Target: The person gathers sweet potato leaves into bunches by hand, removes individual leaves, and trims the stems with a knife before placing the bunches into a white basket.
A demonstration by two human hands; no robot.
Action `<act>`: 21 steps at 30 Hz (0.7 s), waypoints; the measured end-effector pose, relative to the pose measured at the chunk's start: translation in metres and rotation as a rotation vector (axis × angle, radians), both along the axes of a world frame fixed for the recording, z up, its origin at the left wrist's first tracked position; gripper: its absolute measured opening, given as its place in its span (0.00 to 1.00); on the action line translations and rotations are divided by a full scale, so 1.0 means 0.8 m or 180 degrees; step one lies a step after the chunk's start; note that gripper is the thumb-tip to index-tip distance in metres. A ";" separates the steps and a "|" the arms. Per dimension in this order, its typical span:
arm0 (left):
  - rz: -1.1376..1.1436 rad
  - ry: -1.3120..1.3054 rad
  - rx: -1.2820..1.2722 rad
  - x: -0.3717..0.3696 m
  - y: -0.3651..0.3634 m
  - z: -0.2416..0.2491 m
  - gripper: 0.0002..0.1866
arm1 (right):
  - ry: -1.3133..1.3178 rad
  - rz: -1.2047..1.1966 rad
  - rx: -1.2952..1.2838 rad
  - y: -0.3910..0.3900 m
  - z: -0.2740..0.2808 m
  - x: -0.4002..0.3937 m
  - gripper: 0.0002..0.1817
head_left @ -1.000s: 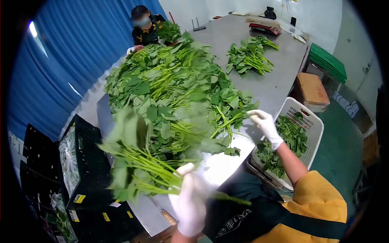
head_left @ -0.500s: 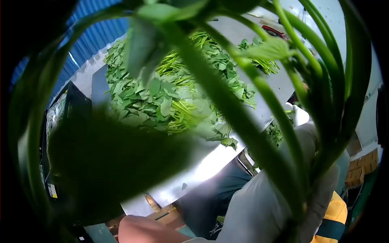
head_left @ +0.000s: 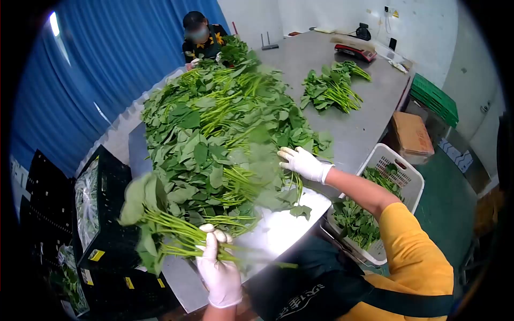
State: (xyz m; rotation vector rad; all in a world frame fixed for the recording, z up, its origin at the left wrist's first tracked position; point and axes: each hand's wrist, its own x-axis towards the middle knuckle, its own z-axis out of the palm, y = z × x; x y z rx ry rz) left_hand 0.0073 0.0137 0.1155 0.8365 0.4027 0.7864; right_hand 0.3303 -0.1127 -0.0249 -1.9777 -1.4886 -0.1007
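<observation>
In the head view my left hand [head_left: 220, 267], in a white glove, is closed around a bunch of long-stemmed leafy greens [head_left: 179, 229]. Its leaves point left and the cut stems stick out to the right, over the near edge of the table. My right hand [head_left: 303, 163], also gloved, rests at the right edge of a big heap of the same greens [head_left: 214, 117]. Its fingers are stretched out over the leaves, with a few stems hanging below them. Part of the heap near that hand is blurred.
A white basket [head_left: 412, 179] with loose greens stands at my right. On the metal table [head_left: 369, 125] lie a smaller bunch [head_left: 334, 88] and a red scale [head_left: 356, 52]. Black crates [head_left: 110, 214] stack up at left. Another person [head_left: 203, 40] works across the heap.
Stems and leaves that hung close before the camera have moved away. A bunch now shows low at left in my left hand, and my right hand lies at the heap.
</observation>
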 end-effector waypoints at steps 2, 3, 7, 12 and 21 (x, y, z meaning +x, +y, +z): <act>0.0085 0.0065 -0.0372 -0.004 0.011 -0.044 0.09 | -0.0321 0.0028 0.0119 0.015 -0.013 0.025 0.09; -0.0114 -0.0191 -0.0546 -0.004 0.015 -0.064 0.09 | -0.0357 -0.0287 0.0236 0.015 0.010 0.015 0.08; -0.0095 0.0277 -0.1199 0.004 -0.002 -0.090 0.11 | -0.1701 -0.1052 0.0634 -0.050 0.128 -0.041 0.07; -0.0446 0.0442 -0.1192 0.010 -0.003 -0.127 0.13 | -0.1207 -0.1527 0.0113 -0.092 0.087 -0.050 0.15; -0.0401 0.0810 -0.0868 0.000 0.013 -0.141 0.14 | -0.1967 -0.0487 -0.1055 -0.045 0.048 -0.055 0.09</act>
